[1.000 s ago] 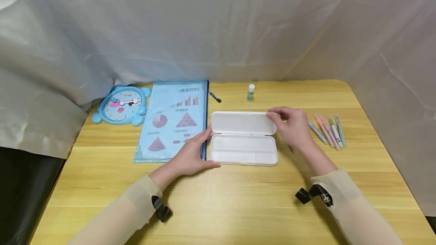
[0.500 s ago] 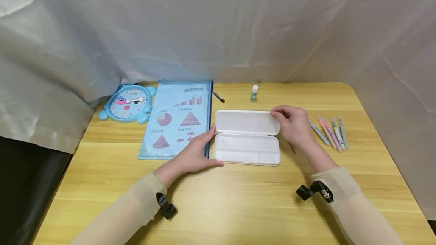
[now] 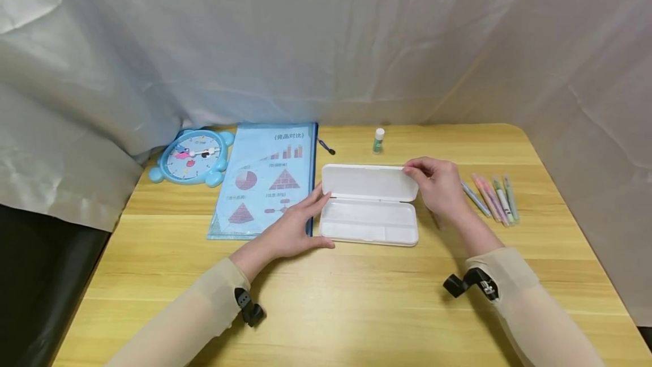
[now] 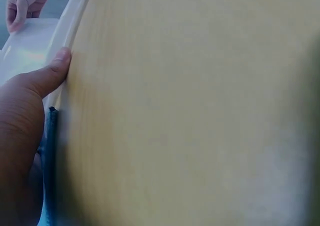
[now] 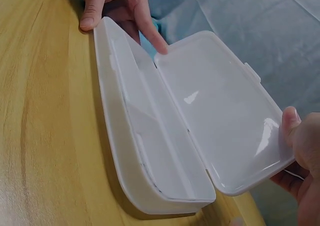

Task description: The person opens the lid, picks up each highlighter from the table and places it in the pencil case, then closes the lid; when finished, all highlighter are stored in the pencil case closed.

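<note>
A white plastic pencil case (image 3: 356,217) lies unfolded on the table, its lid (image 3: 369,182) tilted up at the back. Its base (image 5: 160,151) has bare compartments split by low dividers. My left hand (image 3: 290,233) holds the case's left end, thumb at the front corner. In the right wrist view that hand's index finger (image 5: 150,28) reaches to the lid's corner by the hinge. My right hand (image 3: 440,188) pinches the lid's right end, the thumb on its inner face and the other fingers behind it.
Left of the case lies a blue zip document pouch (image 3: 265,186), with a blue toy clock (image 3: 191,157) beyond it. A glue stick (image 3: 378,141) stands behind the case. Several coloured markers (image 3: 494,200) lie to the right. A grey curtain (image 3: 326,44) hangs at the back.
My left index finger has shifted onto the lid's corner near the hinge. The right hand keeps its pinch on the lid. The head view has swung slightly, moving everything a little to the right.
</note>
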Available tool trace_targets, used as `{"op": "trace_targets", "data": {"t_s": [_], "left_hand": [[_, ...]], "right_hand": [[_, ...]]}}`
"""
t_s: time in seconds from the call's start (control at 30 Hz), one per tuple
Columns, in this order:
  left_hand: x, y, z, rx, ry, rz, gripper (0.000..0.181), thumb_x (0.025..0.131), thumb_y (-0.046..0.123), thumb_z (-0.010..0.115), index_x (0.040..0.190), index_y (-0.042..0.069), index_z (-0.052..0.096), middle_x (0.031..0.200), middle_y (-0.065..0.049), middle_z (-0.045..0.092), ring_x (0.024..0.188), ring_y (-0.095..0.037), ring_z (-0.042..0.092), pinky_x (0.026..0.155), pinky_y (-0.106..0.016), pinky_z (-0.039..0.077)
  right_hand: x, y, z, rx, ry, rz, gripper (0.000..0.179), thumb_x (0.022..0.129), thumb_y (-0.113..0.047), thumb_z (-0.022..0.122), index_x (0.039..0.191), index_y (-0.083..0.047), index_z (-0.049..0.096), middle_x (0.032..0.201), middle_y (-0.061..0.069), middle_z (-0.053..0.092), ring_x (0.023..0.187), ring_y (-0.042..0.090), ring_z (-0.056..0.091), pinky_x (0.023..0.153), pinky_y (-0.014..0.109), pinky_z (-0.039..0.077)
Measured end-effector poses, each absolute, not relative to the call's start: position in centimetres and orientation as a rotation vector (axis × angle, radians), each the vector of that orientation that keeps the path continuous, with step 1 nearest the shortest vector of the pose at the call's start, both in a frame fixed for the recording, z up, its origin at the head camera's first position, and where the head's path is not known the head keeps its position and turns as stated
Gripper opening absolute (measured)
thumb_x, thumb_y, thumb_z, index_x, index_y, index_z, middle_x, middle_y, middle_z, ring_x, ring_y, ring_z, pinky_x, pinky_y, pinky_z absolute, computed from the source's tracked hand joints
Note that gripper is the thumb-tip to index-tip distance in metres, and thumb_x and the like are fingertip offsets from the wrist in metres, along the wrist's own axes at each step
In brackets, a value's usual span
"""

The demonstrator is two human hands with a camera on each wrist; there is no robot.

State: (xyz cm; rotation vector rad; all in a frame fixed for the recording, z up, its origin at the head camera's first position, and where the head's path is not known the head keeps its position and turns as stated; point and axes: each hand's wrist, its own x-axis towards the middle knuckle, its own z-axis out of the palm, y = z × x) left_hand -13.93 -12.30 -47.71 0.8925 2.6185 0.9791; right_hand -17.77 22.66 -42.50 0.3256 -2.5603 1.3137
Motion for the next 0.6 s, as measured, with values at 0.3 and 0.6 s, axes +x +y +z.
{"op": "trace_targets", "data": {"t_s": [0.3,0.6], "left_hand": [[-14.1,-11.8,-46.5,0.85,2.646,0.777,0.12,0.086,0.066,0.08,0.17,0.011,0.014,0.175,0.001,-0.007,0.157,-0.027,0.022,0.12,-0.043,0.035],[-14.5,-11.8,-45.8,0.904,2.671,0.691,0.092,0.103,0.059,0.062,0.168,0.009,0.02,0.176,-0.003,0.001,0.156,-0.026,0.025,0.121,-0.043,0.033]], "right_hand": [[-17.8,23.0,-42.5,0.363,-2.548,1.314,0.015,0.102,-0.012,0.073,0.099,0.0,0.081,0.09,0.012,0.077,0.074,0.025,0.066,0.061,0.015,0.046],[-17.7,23.2,-42.4,0.314,-2.566,1.307,0.014,0.102,-0.013,0.073,0.1,-0.001,0.081,0.093,0.012,0.078,0.079,0.023,0.069,0.064,0.016,0.049]]}}
